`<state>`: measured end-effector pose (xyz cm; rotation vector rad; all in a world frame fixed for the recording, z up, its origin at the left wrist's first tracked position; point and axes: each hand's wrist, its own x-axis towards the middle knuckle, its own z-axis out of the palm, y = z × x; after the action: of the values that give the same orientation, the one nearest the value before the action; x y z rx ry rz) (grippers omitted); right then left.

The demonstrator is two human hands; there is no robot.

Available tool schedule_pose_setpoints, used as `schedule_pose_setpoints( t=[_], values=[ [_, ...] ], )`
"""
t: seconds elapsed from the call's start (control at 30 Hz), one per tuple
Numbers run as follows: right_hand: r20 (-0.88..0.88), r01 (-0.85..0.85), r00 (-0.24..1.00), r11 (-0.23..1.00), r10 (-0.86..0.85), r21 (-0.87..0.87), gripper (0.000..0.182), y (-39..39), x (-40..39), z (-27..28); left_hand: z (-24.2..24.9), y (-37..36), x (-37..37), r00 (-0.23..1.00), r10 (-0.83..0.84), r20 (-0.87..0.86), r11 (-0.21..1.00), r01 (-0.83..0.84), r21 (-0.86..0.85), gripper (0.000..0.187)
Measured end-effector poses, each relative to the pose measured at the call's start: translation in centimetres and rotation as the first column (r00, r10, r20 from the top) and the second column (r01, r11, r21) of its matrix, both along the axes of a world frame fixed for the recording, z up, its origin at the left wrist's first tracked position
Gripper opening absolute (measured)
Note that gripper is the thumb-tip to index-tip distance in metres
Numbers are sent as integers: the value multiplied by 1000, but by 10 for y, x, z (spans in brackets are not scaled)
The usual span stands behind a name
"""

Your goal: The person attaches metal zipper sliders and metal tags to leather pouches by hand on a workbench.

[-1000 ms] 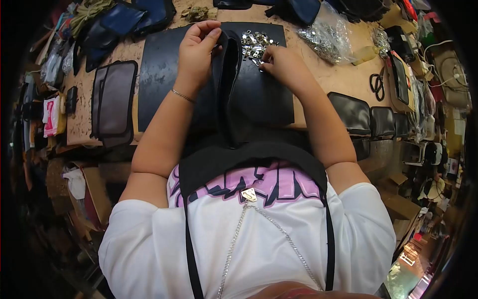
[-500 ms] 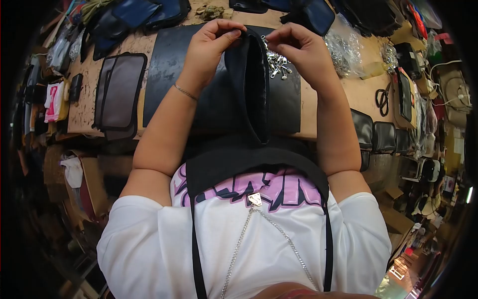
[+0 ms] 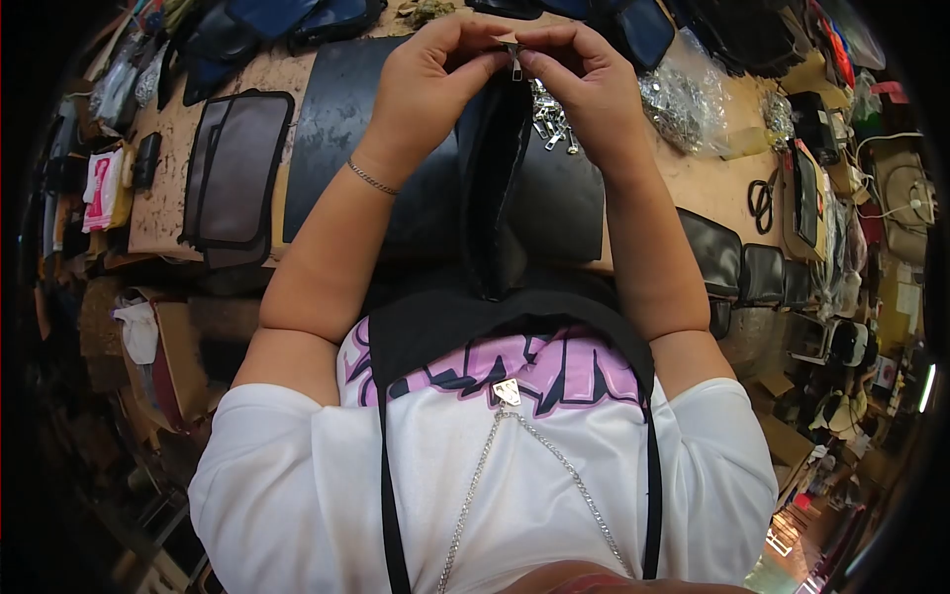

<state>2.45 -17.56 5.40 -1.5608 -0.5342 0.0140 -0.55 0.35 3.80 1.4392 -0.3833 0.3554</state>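
Note:
A black pouch hangs upright with its long opening toward me, its lower end near my apron. My left hand pinches its upper end between thumb and fingers. A silver zipper slider with a dangling pull sits at that upper end, between both hands' fingertips. My right hand is closed in a pinch on the slider, its fingertips meeting the left ones. Whether the slider is on the zipper tape cannot be made out. Beneath the right hand lies a pile of loose silver zipper sliders.
A black mat covers the middle of the wooden table. Dark flat panels lie to the left. On the right are a clear bag of metal parts, black scissors and black pouches along the edge.
My right hand has moved left from beside the slider pile to the pouch's upper end, bringing a zipper slider there. Both hands are slightly higher, and the pouch's opening has narrowed.

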Motion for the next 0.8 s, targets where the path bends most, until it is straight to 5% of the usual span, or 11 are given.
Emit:
schedule_pose_setpoints(
  t=[0.1, 0.2, 0.27, 0.57, 0.7, 0.8],
  values=[
    [-6, 15, 1000, 999, -15, 33, 18, 3, -3, -1, -5, 7, 6, 1000, 19, 2, 989, -19, 149, 28],
    [-15, 29, 999, 999, -28, 38, 18, 2, -3, -4, 8, 0, -3, 988, -57, -145, 998, 56, -9, 28],
    [-17, 57, 998, 997, -56, 49, 17, 5, -4, -5, 8, 1, -4, 990, -34, -140, 999, 40, 36, 27],
    [251, 195, 959, 946, -129, -260, 15, 4, -10, 3, 26, -2, -14, 992, 125, -9, 938, -115, 326, 17],
    [124, 156, 983, 972, -135, -176, 16, 5, -11, 1, 30, 1, -15, 979, 192, 72, 837, -202, 508, 15],
    [97, 171, 983, 967, -155, -191, 16, 6, -15, 4, 34, -3, -18, 983, 182, 38, 883, -180, 433, 14]
  ],
)
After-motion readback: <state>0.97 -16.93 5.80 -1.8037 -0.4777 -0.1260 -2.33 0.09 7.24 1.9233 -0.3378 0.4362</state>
